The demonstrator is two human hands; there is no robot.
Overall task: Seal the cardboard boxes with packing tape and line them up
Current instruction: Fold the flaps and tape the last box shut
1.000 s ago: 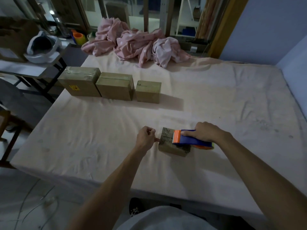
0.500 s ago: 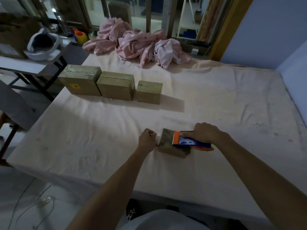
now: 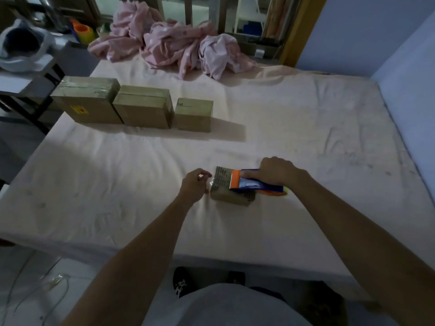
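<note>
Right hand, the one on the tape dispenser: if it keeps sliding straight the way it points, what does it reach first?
The right hand points the dispenser leftward across the small box. Going straight on, it would probably meet the left hand first, just past the box's left edge.

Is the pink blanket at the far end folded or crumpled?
Crumpled: the pink blanket lies heaped in loose bunches, with no flat folds.

small printed box (image 3: 231, 189) under blue-orange tape dispenser (image 3: 254, 183); 3 taped boxes (image 3: 141, 107) lined up behind
</note>
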